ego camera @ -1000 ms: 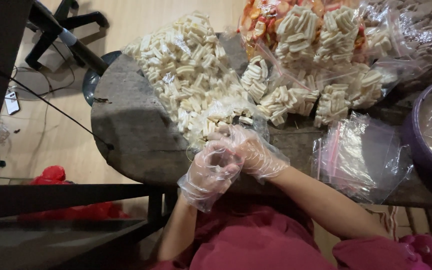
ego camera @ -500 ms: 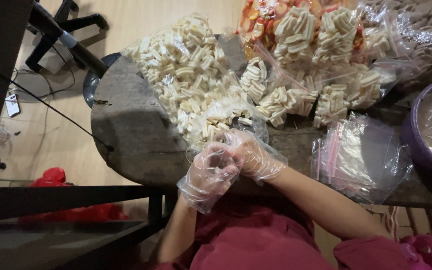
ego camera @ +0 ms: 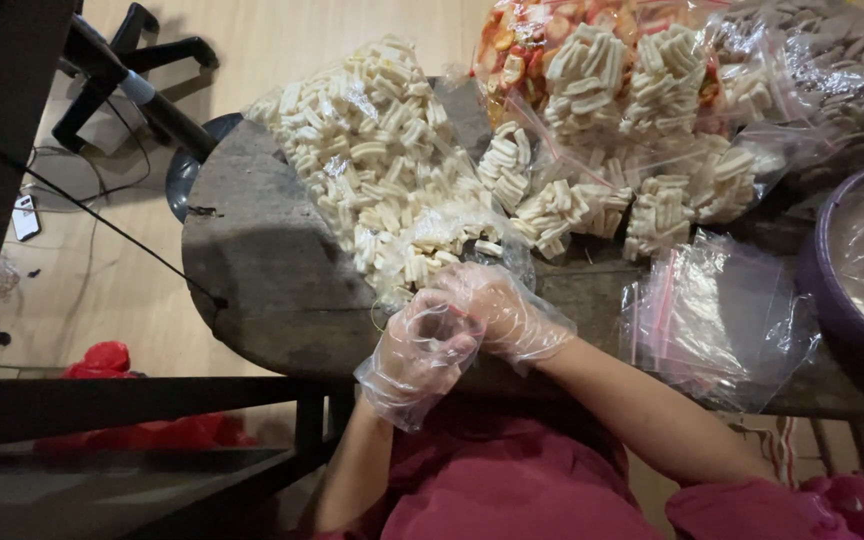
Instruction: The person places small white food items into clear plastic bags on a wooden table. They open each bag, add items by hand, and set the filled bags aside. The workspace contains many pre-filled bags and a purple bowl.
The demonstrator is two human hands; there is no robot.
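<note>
Overhead view of a person in a dark red top seated at a worn wooden table. Both hands wear loose, clear disposable gloves and meet at the near edge of the table. The left hand is curled narrow, fingers folded toward the palm, and presses against the right hand, which is likewise closed in a loose fist over it. What the fingers pinch between them cannot be told; the crumpled glove film hides it.

Just beyond the knuckles, touching or nearly touching the gloves, lies the mouth of a large clear plastic bag of pale ridged crackers, which spreads across the middle of the table toward its far edge. To its right stand several small zip bags filled with the same crackers, packed close together. Behind these sits a bag of orange and red snacks, and at the far right a bag of pale round chips.

Near the right forearm, a loose stack of empty zip bags lies flat on the table. A purple basin lined with clear film sits at the right edge. On the floor to the left are an office chair base and a red plastic bag.
</note>
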